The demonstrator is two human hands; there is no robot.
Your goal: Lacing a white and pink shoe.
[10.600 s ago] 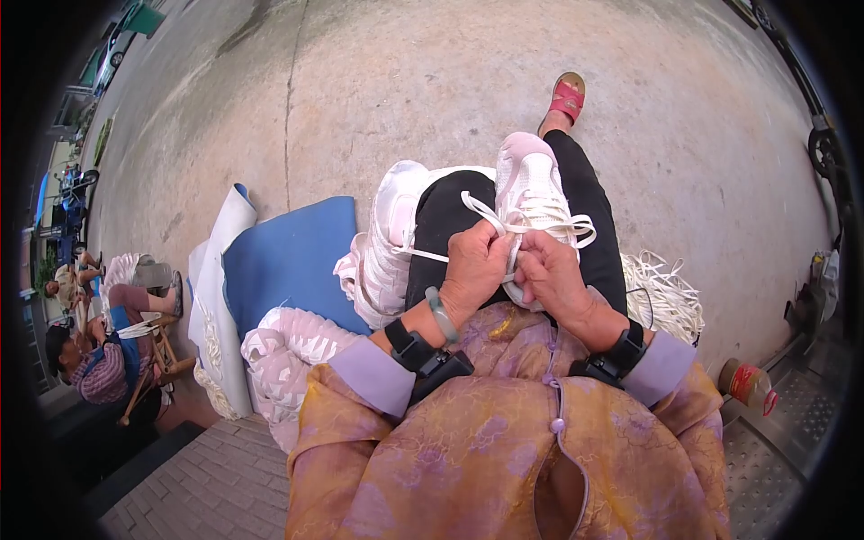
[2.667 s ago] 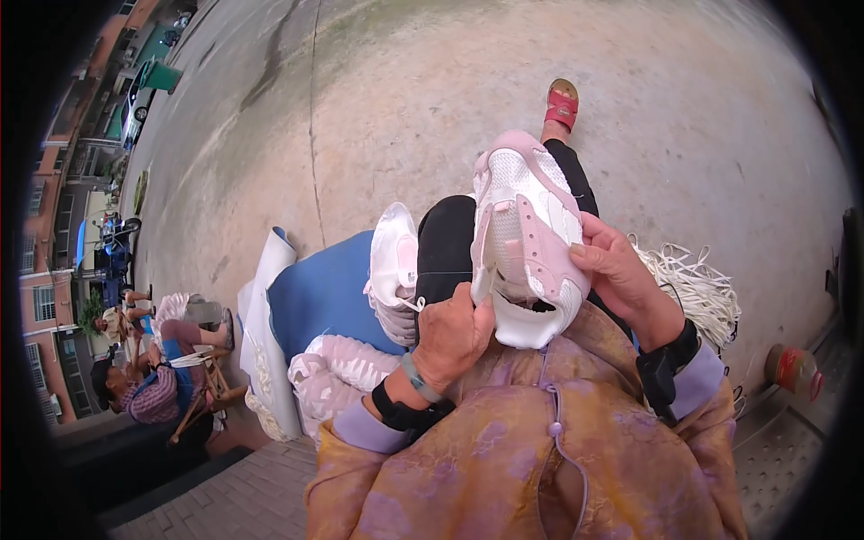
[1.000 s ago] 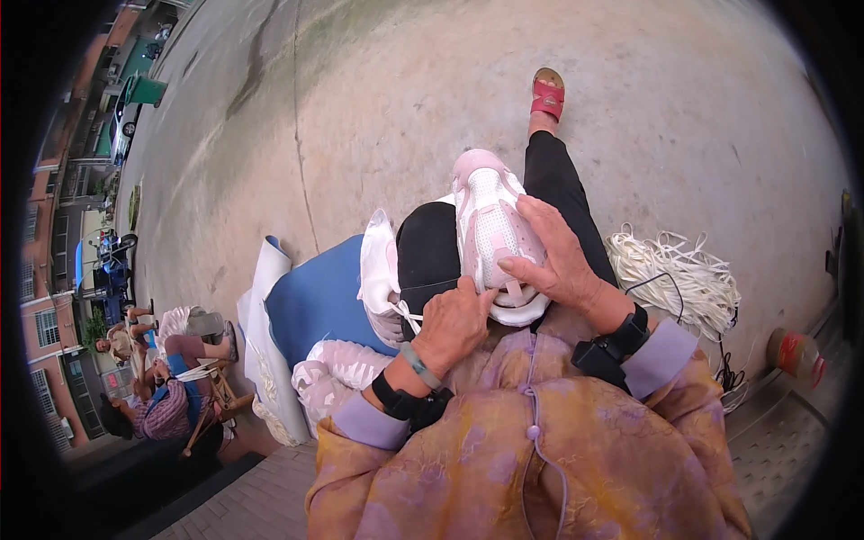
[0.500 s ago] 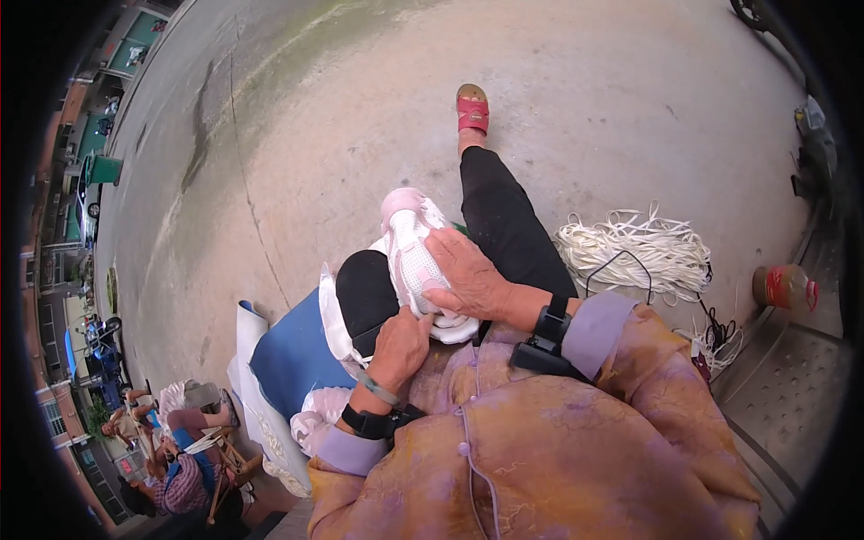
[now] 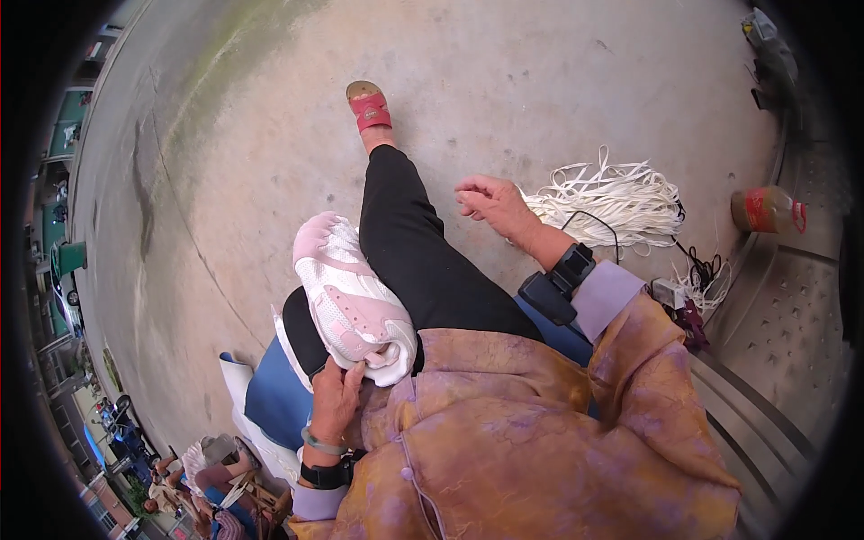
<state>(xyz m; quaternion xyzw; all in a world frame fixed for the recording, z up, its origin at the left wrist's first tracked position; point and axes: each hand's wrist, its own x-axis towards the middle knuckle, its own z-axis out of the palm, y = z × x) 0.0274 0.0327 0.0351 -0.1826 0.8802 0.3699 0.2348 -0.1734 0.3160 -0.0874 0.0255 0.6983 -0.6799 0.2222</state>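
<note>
The left hand [image 5: 335, 398] is pinching the white-and-pink shoe [image 5: 346, 306] at its heel, and the shoe is lying over the black-trousered left knee [image 5: 301, 331], its toe pointing away from the body and its side running along the right leg [image 5: 423, 243]. The right hand [image 5: 491, 200] is hanging half-open, fingers loosely bent, just beside the pile of white laces [image 5: 621, 205], which is lying toward the right edge of the concrete ground [image 5: 531, 90], near a red-labelled bottle [image 5: 763, 210].
</note>
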